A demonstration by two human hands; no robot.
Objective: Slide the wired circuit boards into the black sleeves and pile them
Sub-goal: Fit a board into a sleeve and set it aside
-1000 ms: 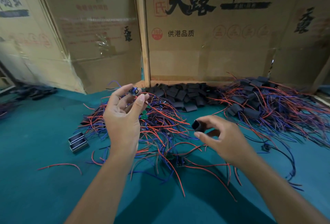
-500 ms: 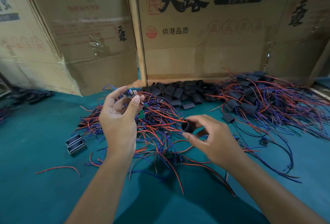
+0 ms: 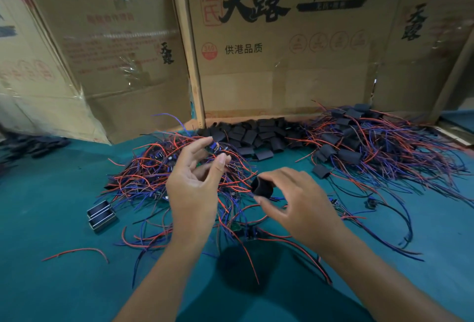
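My left hand (image 3: 195,188) pinches a small wired circuit board (image 3: 212,147) between thumb and fingertips, raised above a tangle of unsleeved boards with red and blue wires (image 3: 154,175). My right hand (image 3: 300,203) holds a black sleeve (image 3: 261,187) by thumb and fingers, its open mouth facing left toward the board. Board and sleeve are apart, a hand's width between them. A heap of empty black sleeves (image 3: 256,134) lies at the back by the cardboard. To the right spreads a pile of sleeved boards (image 3: 372,147) with trailing wires.
Cardboard boxes (image 3: 282,52) wall off the back of the green table (image 3: 51,219). Two small metal-framed parts (image 3: 101,215) sit at the left of the tangle. A loose red wire (image 3: 77,252) lies near the front left. A few stray boards with wires (image 3: 369,201) lie right of my right hand.
My right hand has brought the black sleeve a little leftward and closer to my left hand. The left hand still pinches the board, its fingers slightly shifted. The view tilted a bit.
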